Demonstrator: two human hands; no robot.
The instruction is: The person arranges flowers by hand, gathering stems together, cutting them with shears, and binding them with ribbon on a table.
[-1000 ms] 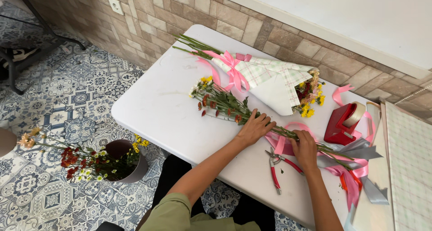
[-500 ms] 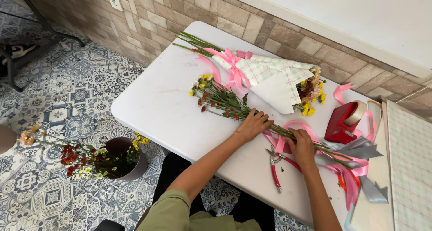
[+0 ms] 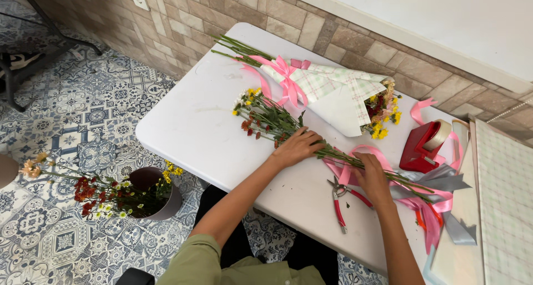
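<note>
Your left hand [image 3: 297, 147] lies flat on top of a loose bunch of flowers [image 3: 266, 120] on the white table [image 3: 189, 124]. Your fingers are spread a little and press down on the green stems; they are not wrapped around them. The small red, yellow and white flower heads stick out past your fingertips, away from you and to the left.

Your right hand [image 3: 373, 176] rests on the same stems, farther down toward the cut ends. It is curled over them, palm down, so you cannot tell how tight its hold is. The stems run from one hand to the other and go on past your right hand over a pile of pink ribbon [image 3: 427, 207] and grey ribbon [image 3: 444, 180].

Just under your right hand, on the side near you, lie red-handled cutters [image 3: 340, 199]. They touch nothing you hold.

Beyond both hands, closer to the wall, lies a finished bouquet [image 3: 327, 90] wrapped in pale checked paper and tied with a pink bow [image 3: 286, 79]. It is near the loose bunch but apart from your hands.

Past your right hand, farther out, stands a red tape dispenser [image 3: 419, 147].

Down on the tiled floor, well away to the left of your left hand, a brown pot [image 3: 152, 193] holds more flowers.
</note>
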